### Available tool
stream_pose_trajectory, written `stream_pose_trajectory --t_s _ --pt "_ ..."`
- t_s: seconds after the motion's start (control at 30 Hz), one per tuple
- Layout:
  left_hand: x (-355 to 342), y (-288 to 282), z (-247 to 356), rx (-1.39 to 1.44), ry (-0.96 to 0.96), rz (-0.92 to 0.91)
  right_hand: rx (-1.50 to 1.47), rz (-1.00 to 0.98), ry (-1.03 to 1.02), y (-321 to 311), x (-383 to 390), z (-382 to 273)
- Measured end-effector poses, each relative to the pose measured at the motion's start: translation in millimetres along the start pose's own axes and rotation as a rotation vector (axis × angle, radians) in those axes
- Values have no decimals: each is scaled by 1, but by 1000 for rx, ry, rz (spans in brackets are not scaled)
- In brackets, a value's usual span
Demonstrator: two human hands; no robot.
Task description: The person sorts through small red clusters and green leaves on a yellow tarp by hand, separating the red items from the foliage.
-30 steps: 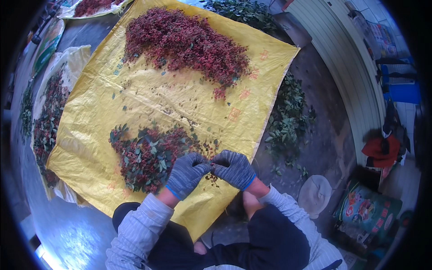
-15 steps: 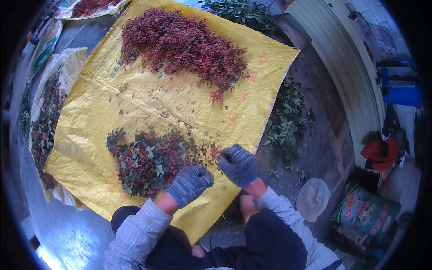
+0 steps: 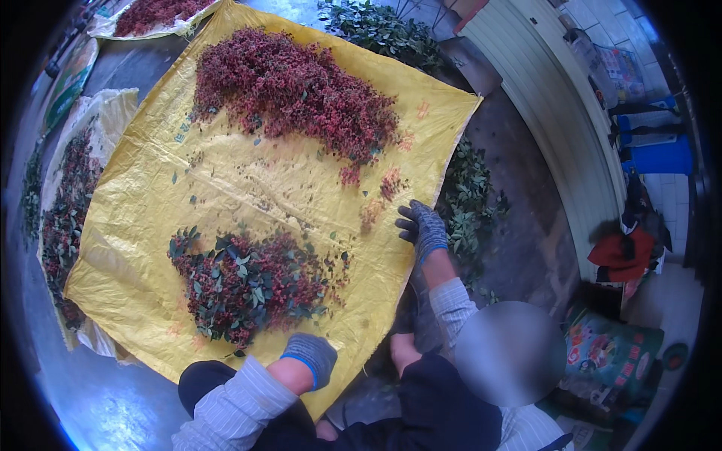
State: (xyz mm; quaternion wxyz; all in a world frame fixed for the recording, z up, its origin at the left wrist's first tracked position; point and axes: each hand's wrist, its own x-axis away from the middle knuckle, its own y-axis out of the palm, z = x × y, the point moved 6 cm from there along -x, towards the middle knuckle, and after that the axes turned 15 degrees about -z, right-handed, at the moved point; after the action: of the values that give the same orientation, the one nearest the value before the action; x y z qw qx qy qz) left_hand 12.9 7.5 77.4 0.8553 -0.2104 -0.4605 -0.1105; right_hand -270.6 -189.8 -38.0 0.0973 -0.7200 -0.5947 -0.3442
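Observation:
My right hand (image 3: 423,229), in a grey knitted glove, is held over the right edge of the yellow woven sheet (image 3: 150,203) with its fingers apart and nothing in them. Just beyond its fingertips is a small, slightly blurred red berry cluster (image 3: 391,185); whether it is in the air or on the sheet I cannot tell. My left hand (image 3: 314,356), gloved alike, is closed at the sheet's near edge, its fingers hidden. In front of it lies a pile of leafy sprigs with red berries (image 3: 244,286). A larger, mostly leafless heap of red berries (image 3: 293,90) covers the far part.
Cut green leaves (image 3: 470,203) lie on the dark floor to the right, more leaves (image 3: 380,30) at the far side. Another sack with leafy berries (image 3: 68,203) spreads on the left. A printed green bag (image 3: 613,349) stands at right. A round blurred patch covers my right forearm.
My right hand has opened and moved forward and to the right. The small berry cluster has appeared beyond it. My left hand has drawn back toward me, away from the leafy pile.

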Motion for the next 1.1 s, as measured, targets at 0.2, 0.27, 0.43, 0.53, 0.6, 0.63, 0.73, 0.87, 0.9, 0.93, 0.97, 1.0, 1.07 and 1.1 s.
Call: stream_pose_trajectory --t_s 0.2,0.27,0.43,0.53,0.6,0.63,0.73,0.87,0.9,0.93,0.97,1.0,1.07,1.1 --pt "-1 11 11 -49 -9 -11 1074 -53 -106 28 11 30" --pt "-1 7 8 -35 -20 -23 1446 24 -245 58 9 28" --pt "0 0 3 -38 -43 -1 1492 -109 0 75 -21 31" --pt "7 -2 1 -45 -71 -17 1006 -177 75 61 -27 34" --pt "11 0 2 -13 -82 21 436 -236 85 43 -32 28" --pt "7 -5 11 -32 -47 47 165 -186 54 13 -46 14" --pt "7 0 14 -42 -42 69 -155 -19 -1 -8 -47 6" --pt "6 -4 21 -74 -44 83 290 -88 71 3 -22 35" --pt "7 -5 22 -75 -46 87 363 -111 63 12 -13 45" --pt "8 -4 20 -57 -57 116 466 -166 65 30 -4 56" --pt "8 1 18 -37 -68 140 566 -222 73 48 5 65" --pt "7 6 14 -14 -80 163 613 -311 72 67 13 72" --pt "-4 16 12 5 -69 176 717 -431 35 86 29 86" --pt "-11 21 11 18 -63 176 839 -466 -52 90 33 87"
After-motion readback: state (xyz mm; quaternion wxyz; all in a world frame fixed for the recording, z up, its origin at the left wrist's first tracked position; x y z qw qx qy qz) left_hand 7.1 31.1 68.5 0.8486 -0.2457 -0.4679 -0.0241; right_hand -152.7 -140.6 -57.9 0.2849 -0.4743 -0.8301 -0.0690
